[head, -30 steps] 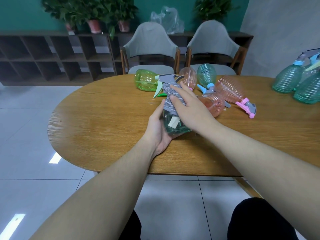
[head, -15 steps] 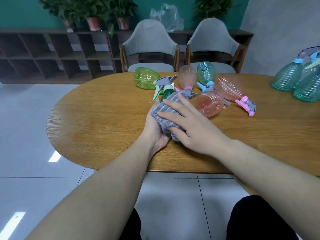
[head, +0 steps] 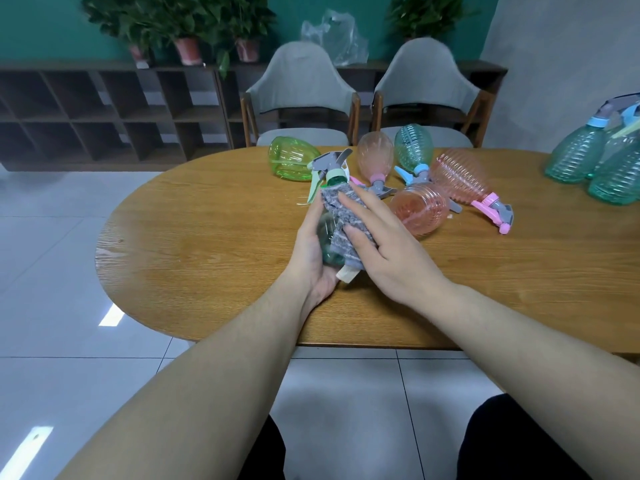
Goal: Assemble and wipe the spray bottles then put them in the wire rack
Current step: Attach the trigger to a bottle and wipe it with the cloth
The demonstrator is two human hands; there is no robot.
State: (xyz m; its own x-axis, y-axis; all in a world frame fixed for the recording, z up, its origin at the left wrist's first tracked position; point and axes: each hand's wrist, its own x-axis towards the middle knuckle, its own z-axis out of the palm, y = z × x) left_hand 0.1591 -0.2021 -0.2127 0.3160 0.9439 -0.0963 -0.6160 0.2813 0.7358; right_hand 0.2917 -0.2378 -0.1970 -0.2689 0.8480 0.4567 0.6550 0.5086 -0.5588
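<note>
Wiping the bottle: keep it cradled firmly and rub the cloth along the whole body up to the neck.

The left hand (head: 317,258) grasps the bottle (head: 327,244) from below, above the tabletop (head: 207,237); the right hand (head: 384,251) presses the cloth (head: 341,216) on top, fingers seemingly fairly straight. Its trigger head (head: 329,166) sticks out beyond both.

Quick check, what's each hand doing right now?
Left hand: grips the green spray bottle from below.
Right hand: fingers straight, pressing the grey cloth against the bottle.
</note>
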